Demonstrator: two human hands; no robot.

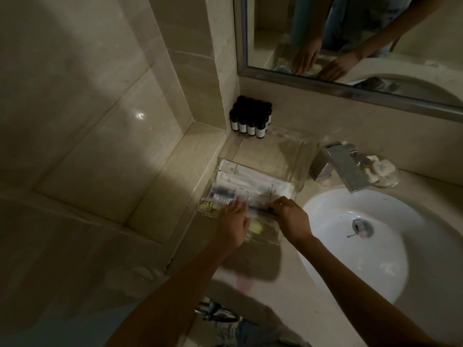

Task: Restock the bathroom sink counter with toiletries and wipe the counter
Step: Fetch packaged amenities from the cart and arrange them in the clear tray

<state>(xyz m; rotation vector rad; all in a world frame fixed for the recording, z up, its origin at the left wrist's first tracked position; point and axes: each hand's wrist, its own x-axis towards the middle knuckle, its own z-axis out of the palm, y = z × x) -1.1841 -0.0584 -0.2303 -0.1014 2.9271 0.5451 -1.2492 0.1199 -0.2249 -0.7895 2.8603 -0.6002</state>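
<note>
The light is dim and the picture is blurred around the hands, so the print on the white packets (253,180) cannot be read. The walls of the clear tray (304,171) are only faint outlines. The tray sits on the counter (288,284) at centre frame, just left of the white basin (375,259). Its long axis runs from the lower centre up towards the upper right, and its far half is bare. The packets lie across its near half, with their long axes slanting from upper left to lower right. The left hand (234,221) rests flat on them with its fingers straight, hiding what is beneath. Something yellow (256,227) shows between the wrists, but what it is cannot be made out. The right hand (292,219) has its fingers curled and pinches the right end of a thin dark-edged packet (263,211), which lies on the same slant. Small black bottles (250,120) cluster in the corner above the tray. The mirror (350,33), at upper right, is cut off by the frame.
</note>
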